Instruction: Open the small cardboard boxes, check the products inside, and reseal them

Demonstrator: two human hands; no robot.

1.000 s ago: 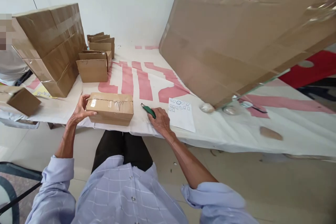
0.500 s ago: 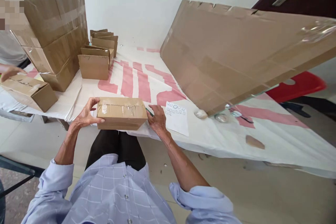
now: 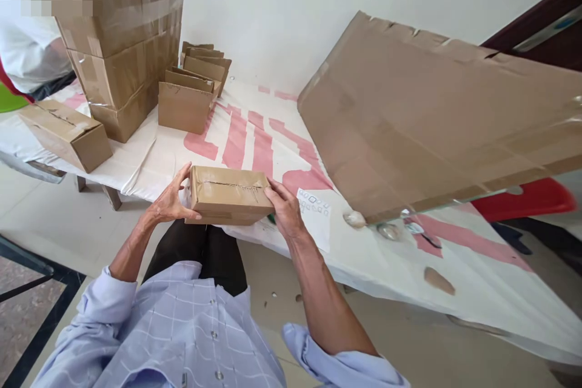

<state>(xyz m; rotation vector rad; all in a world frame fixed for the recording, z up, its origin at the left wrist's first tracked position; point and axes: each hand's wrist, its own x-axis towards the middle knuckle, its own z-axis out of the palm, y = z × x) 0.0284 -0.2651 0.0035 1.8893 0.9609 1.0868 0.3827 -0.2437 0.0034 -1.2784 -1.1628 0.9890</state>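
Note:
At the table's front edge I hold a small closed cardboard box (image 3: 231,193) between both hands. A torn, ragged seam runs along its top. My left hand (image 3: 171,200) grips the left end, thumb along the front face and fingers at the far corner. On the right end, my right hand (image 3: 286,209) is closed with its thumb on the top edge. Something small and green (image 3: 271,218) shows just below my right hand, too covered to name. Beside that hand lies a white paper sheet (image 3: 313,224) with small drawn shapes.
Taped boxes (image 3: 122,42) are stacked at the back left, with open cartons (image 3: 186,106) beside them. Another closed box (image 3: 68,133) sits at the left edge, near a seated person (image 3: 34,51). A large cardboard sheet (image 3: 431,127) leans on the right, stones (image 3: 388,231) near its base.
My right hand has closed onto the box's right end, where it was lower beside it. The other person's hand has left the box at the left. My view has shifted.

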